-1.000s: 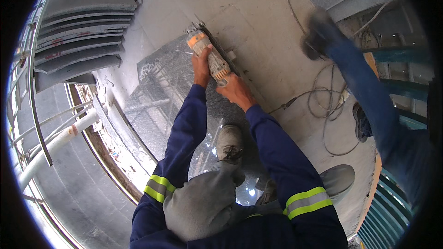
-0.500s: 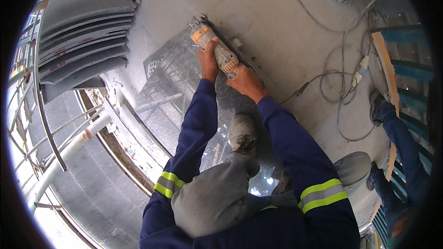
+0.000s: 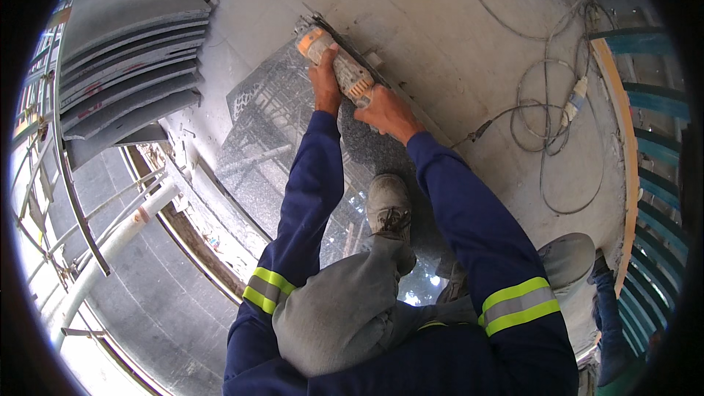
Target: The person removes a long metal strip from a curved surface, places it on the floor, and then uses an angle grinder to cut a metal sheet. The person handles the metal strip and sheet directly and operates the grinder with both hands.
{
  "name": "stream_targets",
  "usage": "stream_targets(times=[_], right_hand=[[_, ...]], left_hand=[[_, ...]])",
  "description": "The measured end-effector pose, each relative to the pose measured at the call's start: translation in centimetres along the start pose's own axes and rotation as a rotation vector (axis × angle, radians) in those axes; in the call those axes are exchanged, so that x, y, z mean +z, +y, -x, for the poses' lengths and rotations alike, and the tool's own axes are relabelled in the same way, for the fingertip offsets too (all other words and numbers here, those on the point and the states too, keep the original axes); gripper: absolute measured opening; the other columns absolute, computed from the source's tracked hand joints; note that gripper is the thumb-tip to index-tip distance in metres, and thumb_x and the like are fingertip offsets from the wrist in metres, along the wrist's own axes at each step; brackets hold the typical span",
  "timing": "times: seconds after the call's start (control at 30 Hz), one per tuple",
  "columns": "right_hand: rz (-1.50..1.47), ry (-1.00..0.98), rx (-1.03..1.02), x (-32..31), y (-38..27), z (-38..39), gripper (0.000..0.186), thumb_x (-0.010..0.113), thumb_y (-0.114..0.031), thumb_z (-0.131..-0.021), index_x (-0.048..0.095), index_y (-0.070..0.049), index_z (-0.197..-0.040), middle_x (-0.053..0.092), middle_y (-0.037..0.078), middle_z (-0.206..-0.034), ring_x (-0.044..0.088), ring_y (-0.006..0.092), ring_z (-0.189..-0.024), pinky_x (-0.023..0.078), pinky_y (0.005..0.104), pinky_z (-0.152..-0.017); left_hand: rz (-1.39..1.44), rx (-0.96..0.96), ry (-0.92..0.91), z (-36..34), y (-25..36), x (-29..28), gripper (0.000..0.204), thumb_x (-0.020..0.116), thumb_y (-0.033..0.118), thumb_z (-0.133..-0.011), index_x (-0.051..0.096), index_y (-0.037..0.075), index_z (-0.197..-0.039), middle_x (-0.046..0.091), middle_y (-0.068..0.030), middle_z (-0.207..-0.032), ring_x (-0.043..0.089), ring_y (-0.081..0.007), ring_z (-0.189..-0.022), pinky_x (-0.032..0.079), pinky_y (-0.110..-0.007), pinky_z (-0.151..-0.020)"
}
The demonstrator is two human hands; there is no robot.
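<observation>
An angle grinder (image 3: 345,67), orange at its head and dusty grey along the body, lies slantwise over the edge of a dark, polished stone slab (image 3: 253,154). Wrapped round the front of its body is my left hand (image 3: 325,82). My right hand (image 3: 387,112) grips the rear end, near the orange vents. The grinder's head is at the far corner of the slab; its disc cannot be made out clearly. My shoe (image 3: 389,204) rests on the slab, which mirrors light and railings.
Several grey slabs (image 3: 136,66) are stacked at the far left, beside metal railings. A looped cable with a pale connector (image 3: 576,99) lies on the dusty floor (image 3: 440,37) at right. Teal slats (image 3: 656,150) line the right edge. Another person's leg (image 3: 607,315) shows at lower right.
The grinder and both hands have shifted slightly farther and left along the slab's edge. The other person's legs at right have moved mostly out of sight, toward the lower right.
</observation>
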State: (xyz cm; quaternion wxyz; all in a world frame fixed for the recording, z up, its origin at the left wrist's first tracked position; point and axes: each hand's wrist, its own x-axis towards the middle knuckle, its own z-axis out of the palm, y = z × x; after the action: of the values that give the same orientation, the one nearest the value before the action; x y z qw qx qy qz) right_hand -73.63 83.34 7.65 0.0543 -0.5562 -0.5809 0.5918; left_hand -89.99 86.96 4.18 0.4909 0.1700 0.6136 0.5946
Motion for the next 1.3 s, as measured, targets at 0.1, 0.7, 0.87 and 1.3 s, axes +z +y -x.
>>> stream_targets(times=[0.1, 0.7, 0.87, 1.3], right_hand=[[0.078, 0.069, -0.044, 0.4, 0.2, 0.6, 0.054, 0.079, -0.032, -0.074, 0.066, 0.010, -0.107, 0.071, 0.031, -0.102, 0.072, 0.0431, -0.098, 0.057, 0.0476, -0.087], [0.009, 0.055, -0.027, 2.0, 2.1, -0.8, 0.059, 0.081, -0.034, -0.071, 0.065, 0.008, -0.110, 0.071, 0.031, -0.104, 0.070, 0.0444, -0.102, 0.057, 0.0479, -0.089], [0.047, 0.112, -0.103, 2.5, 2.9, -0.6, 0.046, 0.077, -0.022, -0.074, 0.063, 0.011, -0.103, 0.071, 0.022, -0.083, 0.072, 0.0266, -0.063, 0.057, 0.0362, -0.049], [-0.003, 0.011, -0.043, 1.3, 2.0, -0.3, 0.058, 0.078, -0.033, -0.073, 0.065, 0.006, -0.113, 0.071, 0.029, -0.103, 0.070, 0.0441, -0.101, 0.056, 0.0475, -0.087]], left_hand=[[-0.002, 0.013, -0.001, 0.2, -0.3, -0.1, 0.036, 0.073, 0.023, -0.087, 0.062, -0.002, -0.110, 0.066, -0.0080, -0.092, 0.066, -0.0201, -0.075, 0.054, -0.034, -0.068], [-0.044, 0.036, -0.024, 1.3, 0.1, -0.3, 0.043, 0.074, 0.026, -0.087, 0.060, -0.002, -0.117, 0.067, -0.0099, -0.097, 0.067, -0.0197, -0.080, 0.055, -0.035, -0.071], [0.007, 0.025, -0.022, 1.5, -0.2, -0.4, 0.046, 0.076, 0.025, -0.085, 0.058, -0.002, -0.118, 0.066, -0.0107, -0.096, 0.068, -0.0209, -0.079, 0.057, -0.035, -0.068], [-0.032, 0.046, -0.010, 0.9, -0.5, -0.2, 0.046, 0.075, 0.025, -0.086, 0.059, -0.004, -0.118, 0.066, -0.0107, -0.099, 0.067, -0.0212, -0.079, 0.055, -0.036, -0.070]])
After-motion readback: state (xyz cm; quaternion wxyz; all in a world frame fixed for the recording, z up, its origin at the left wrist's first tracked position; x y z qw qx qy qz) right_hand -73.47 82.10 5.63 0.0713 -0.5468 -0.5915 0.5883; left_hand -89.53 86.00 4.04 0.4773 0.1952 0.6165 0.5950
